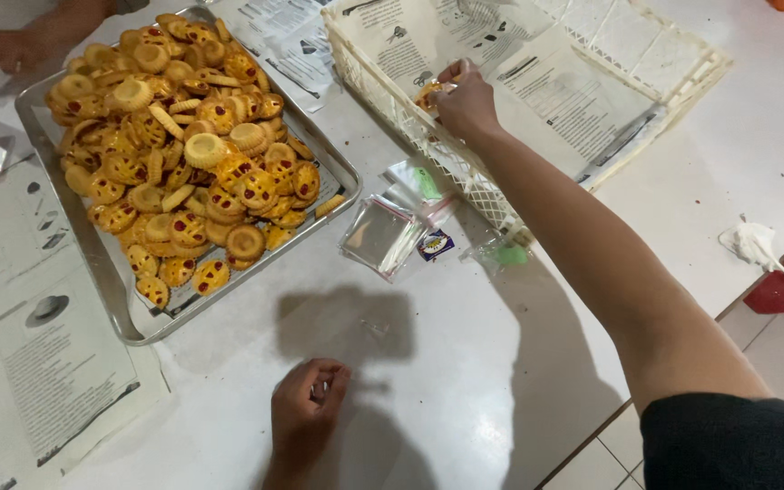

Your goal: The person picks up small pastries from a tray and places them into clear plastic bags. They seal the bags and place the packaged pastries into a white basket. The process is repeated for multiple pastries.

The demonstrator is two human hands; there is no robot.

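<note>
My right hand (466, 102) reaches out over the rim of a white lattice plastic basket (465, 177) lined with printed paper. It pinches a jam cookie in a clear wrapper (430, 94) just inside the basket's near wall. My left hand (306, 408) rests on the white table near the bottom edge with its fingers curled in; I cannot make out anything held in it. A metal tray (129, 313) piled with round jam-filled cookies (183, 145) lies to the upper left of that hand.
A small stack of clear plastic bags (383, 234) and a few small labels (435, 244) lie between tray and basket. Printed paper sheets (47, 363) cover the table's left side. Another person's hand (2, 47) is at the far left. A crumpled tissue (752, 243) lies near the right edge.
</note>
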